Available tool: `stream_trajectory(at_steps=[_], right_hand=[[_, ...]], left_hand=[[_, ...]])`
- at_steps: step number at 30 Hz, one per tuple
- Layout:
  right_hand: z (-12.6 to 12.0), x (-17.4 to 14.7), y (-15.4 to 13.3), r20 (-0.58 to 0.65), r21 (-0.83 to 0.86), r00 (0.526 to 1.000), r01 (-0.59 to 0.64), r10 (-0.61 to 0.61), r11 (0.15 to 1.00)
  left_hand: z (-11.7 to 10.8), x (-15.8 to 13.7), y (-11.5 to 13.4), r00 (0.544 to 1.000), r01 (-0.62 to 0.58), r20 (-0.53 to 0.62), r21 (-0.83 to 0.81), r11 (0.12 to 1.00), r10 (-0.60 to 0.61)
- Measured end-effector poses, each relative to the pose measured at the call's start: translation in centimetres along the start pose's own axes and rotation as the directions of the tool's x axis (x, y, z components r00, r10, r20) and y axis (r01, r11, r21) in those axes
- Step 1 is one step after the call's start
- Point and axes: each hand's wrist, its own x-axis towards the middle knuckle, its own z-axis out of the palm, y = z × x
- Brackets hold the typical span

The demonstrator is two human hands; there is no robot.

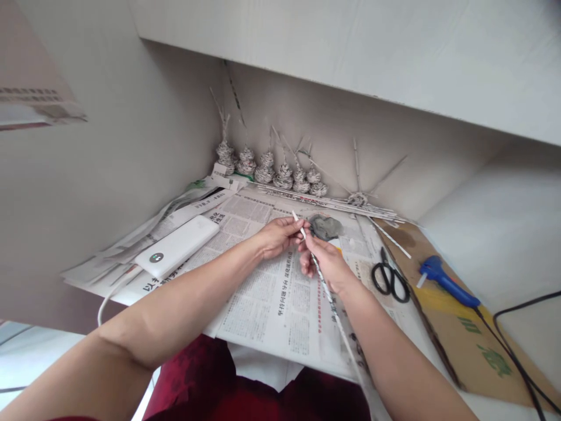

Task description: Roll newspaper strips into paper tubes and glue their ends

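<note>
Between my two hands is a long, thin rolled newspaper tube [323,282], slanting from its pale tip down toward my lap. My left hand [280,235] pinches it near the upper end with thumb and fingers. Just below, my right hand [324,260] is closed round the same tube, its fingers partly hidden behind the palm. Newspaper sheets [258,304] cover the tabletop under both hands. Directly behind the fingers lies a crumpled grey cloth-like lump [325,227].
Several woven paper gourd shapes [283,176] line the back wall, beside a bundle of paper tubes [333,203] and a spoked woven piece [357,199]. Black scissors [391,279] and a blue glue gun [451,283] on cardboard [464,333] are right; a white power bank [177,247] is left.
</note>
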Motion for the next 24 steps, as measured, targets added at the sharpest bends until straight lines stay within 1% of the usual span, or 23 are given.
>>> stream_trajectory(at_steps=[1, 2, 3, 4, 5, 6, 7, 9, 11, 12, 13, 14, 15, 17, 18, 19, 20, 21, 22, 24], right_hand=[[-0.1, 0.0, 0.2, -0.064, -0.124, 0.996, 0.047, -0.055, 0.991], [-0.2, 0.1, 0.3, -0.103, -0.232, 0.988, 0.084, -0.111, 0.969], [-0.3, 0.0, 0.5, -0.118, -0.313, 0.981, 0.109, -0.153, 0.944], [-0.4, 0.0, 0.6, -0.117, -0.360, 0.977, 0.123, -0.175, 0.925], [-0.5, 0.0, 0.6, -0.110, -0.371, 0.979, 0.122, -0.174, 0.921], [-0.5, 0.0, 0.6, -0.097, -0.340, 0.984, 0.109, -0.150, 0.934], [-0.5, -0.1, 0.5, -0.075, -0.268, 0.991, 0.085, -0.109, 0.960], [-0.3, -0.1, 0.2, 0.017, -0.034, 1.000, 0.010, -0.009, 0.999], [-0.1, -0.1, -0.2, 0.152, 0.200, 0.987, -0.079, 0.048, 0.977], [-0.1, -0.2, -0.3, 0.204, 0.270, 0.977, -0.109, 0.054, 0.957], [0.0, -0.2, -0.4, 0.231, 0.299, 0.971, -0.126, 0.056, 0.946], [0.0, -0.2, -0.5, 0.225, 0.289, 0.973, -0.124, 0.058, 0.949], [0.0, -0.2, -0.5, 0.185, 0.238, 0.981, -0.100, 0.056, 0.966], [0.0, -0.2, -0.3, 0.038, 0.051, 0.999, -0.018, 0.017, 0.999], [0.0, -0.1, -0.1, -0.034, -0.042, 0.999, 0.016, -0.018, 0.999], [-0.1, -0.1, 0.0, -0.083, -0.099, 0.996, 0.033, -0.041, 0.995], [-0.1, -0.1, 0.1, -0.098, -0.102, 0.994, 0.033, -0.043, 0.994], [0.0, -0.1, 0.1, -0.073, -0.047, 0.997, 0.017, -0.021, 0.999], [0.0, 0.0, 0.1, -0.013, 0.048, 1.000, -0.012, 0.013, 0.999], [0.0, -0.1, 0.0, 0.141, 0.250, 0.989, -0.087, 0.053, 0.964]], left_hand=[[-0.1, 0.0, 0.0, 1.000, 0.006, -0.008, 0.013, 1.000, -0.006], [-0.1, 0.0, -0.1, 1.000, 0.013, -0.023, 0.021, 1.000, -0.012], [0.0, 0.0, 0.0, 0.999, 0.019, -0.041, 0.024, 1.000, -0.018], [0.0, 0.0, 0.0, 0.998, 0.027, -0.055, 0.026, 0.999, -0.026], [0.0, 0.0, 0.1, 0.998, 0.037, -0.061, 0.026, 0.999, -0.035], [0.1, -0.1, 0.1, 0.997, 0.045, -0.058, 0.025, 0.999, -0.044], [0.1, -0.1, 0.2, 0.997, 0.051, -0.051, 0.022, 0.998, -0.050], [0.1, -0.2, 0.3, 0.998, 0.057, -0.036, 0.007, 0.998, -0.057], [0.1, -0.2, 0.4, 0.998, 0.063, -0.025, -0.016, 0.998, -0.063], [0.1, -0.2, 0.4, 0.998, 0.066, -0.022, -0.026, 0.997, -0.066], [0.1, -0.2, 0.4, 0.997, 0.069, -0.018, -0.031, 0.997, -0.070], [0.0, -0.2, 0.4, 0.997, 0.072, -0.013, -0.029, 0.997, -0.072], [0.0, -0.2, 0.5, 0.997, 0.071, -0.015, -0.022, 0.997, -0.071], [0.1, -0.1, 0.5, 0.997, 0.066, -0.044, -0.006, 0.998, -0.066], [0.1, -0.1, 0.5, 0.996, 0.066, -0.065, -0.002, 0.998, -0.066], [0.2, -0.1, 0.5, 0.994, 0.066, -0.085, -0.002, 0.998, -0.066], [0.2, -0.2, 0.5, 0.993, 0.069, -0.098, -0.006, 0.998, -0.069], [0.3, -0.2, 0.5, 0.993, 0.072, -0.098, -0.013, 0.997, -0.073], [0.3, -0.2, 0.6, 0.993, 0.074, -0.086, -0.022, 0.997, -0.075], [0.3, -0.2, 0.6, 0.996, 0.074, -0.052, -0.035, 0.997, -0.076]])
